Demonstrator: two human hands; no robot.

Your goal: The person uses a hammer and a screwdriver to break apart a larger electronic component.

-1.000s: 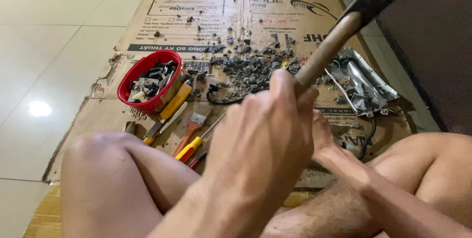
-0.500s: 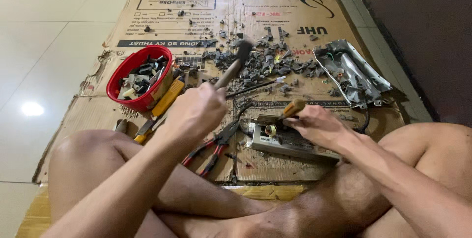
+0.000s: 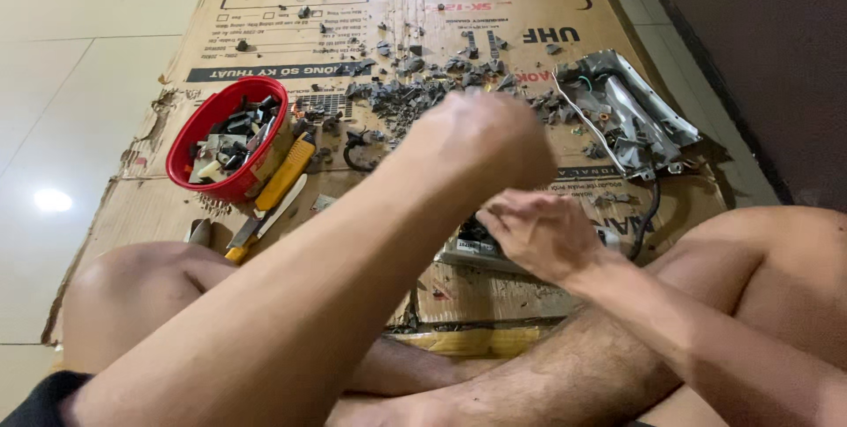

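The flattened cardboard sheet (image 3: pixel 494 3) runs to the tiled floor (image 3: pixel 71 56) on the left and near a dark wall on the right, with open room only along its far end beyond the grey scrap bits (image 3: pixel 415 96). The left hand (image 3: pixel 481 140) is fisted and blurred, its contents unclear; the right hand (image 3: pixel 538 233), grip curled on something I cannot make out, sits on the flat metal part (image 3: pixel 472 250) directly below that fist, between the knees. A red bowl (image 3: pixel 231 138) lies well left.

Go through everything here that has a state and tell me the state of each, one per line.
Left hand: clenched in a fist, blurred.
Right hand: fingers curled, down on the grey block.
Grey block: flat on the cardboard, mostly hidden.
Red bowl: upright, full of scrap pieces.
Metal casing: broken open, wires showing.
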